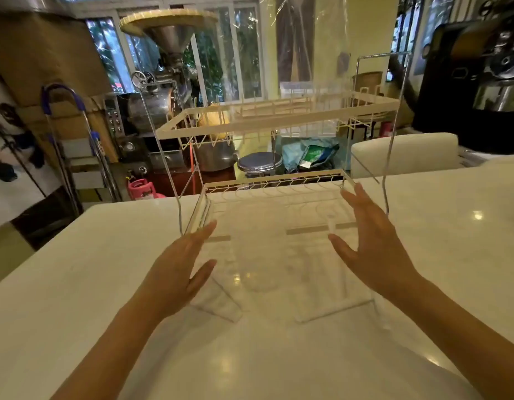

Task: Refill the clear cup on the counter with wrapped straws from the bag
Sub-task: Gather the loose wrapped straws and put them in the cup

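Both hands are reaching out over the white counter, palms facing each other. The left hand is spreading wide with fingers straight, holding nothing. The right hand is likewise opening wide and empty, its fingers pointing away from the person.

Between the two hands, a clear cup is lying on its side on the counter, just beside the left thumb, on the inner side of that hand; it is faint and hard to make out. Ahead of the right thumb, something small and pale is standing, too blurred to identify. No straws or bag can be picked out with certainty.

A wire rack is standing beyond the fingertips of both hands, its lower tray sitting between them and its upper shelf rising above. The right fingertips are hovering near the rack's lower rail.
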